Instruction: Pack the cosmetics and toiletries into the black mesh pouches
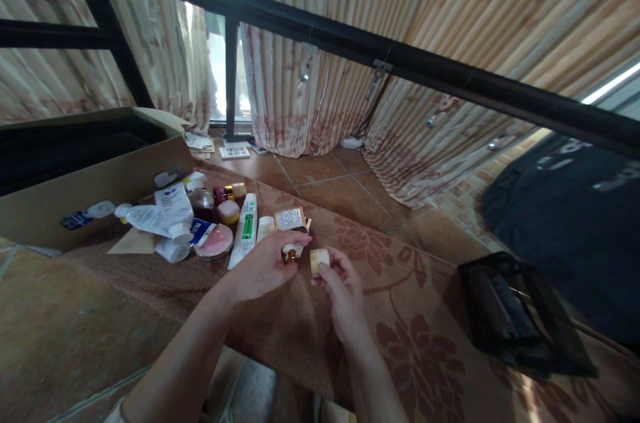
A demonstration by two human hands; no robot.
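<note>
My right hand (345,289) pinches a small pale-yellow jar (320,260) with a white band between thumb and fingers. Left of it, my left hand (265,265) has its thumb and fingers curved around a small white-and-gold item (291,252), whose kind I cannot make out. Just beyond the left fingers lies a glittery silver, gold-edged case (290,219). Beside that hand are a white tube with green print (245,233) and a short cream-coloured tube (265,227), partly hidden by my hand.
More toiletries lie to the left: a pink round compact (214,241), a yellow-and-white jar (229,212) and white tubes (159,215). Behind them stands an open cardboard box (120,186). A black mesh basket (520,316) sits at right on the patterned brown cloth (370,249). A dark rail (340,39) crosses ahead.
</note>
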